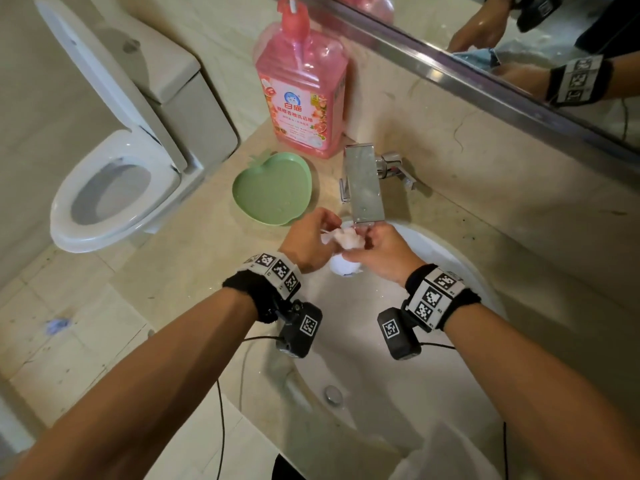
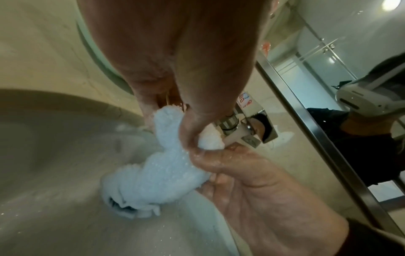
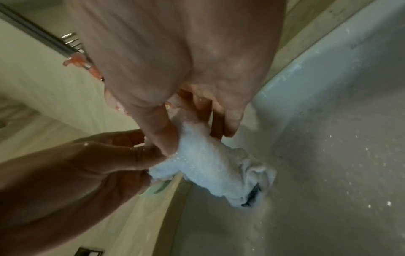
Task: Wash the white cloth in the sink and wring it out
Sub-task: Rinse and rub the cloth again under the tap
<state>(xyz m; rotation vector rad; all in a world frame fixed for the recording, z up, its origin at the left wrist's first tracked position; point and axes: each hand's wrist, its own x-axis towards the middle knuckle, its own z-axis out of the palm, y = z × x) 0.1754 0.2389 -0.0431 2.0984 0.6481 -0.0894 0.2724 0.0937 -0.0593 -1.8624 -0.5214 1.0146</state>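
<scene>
Since the rinse water came from the tap (image 1: 363,188), I had the cloth (image 1: 346,241) bunched right under it, over the far side of the sink (image 1: 460,271), left hand (image 1: 309,241) and right hand (image 1: 382,252) both pinching it so it wouldn't drop.

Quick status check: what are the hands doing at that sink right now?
Left hand and right hand both grip white cloth. Cloth bunched, wet, under tap over sink. Nothing in the way.
</scene>
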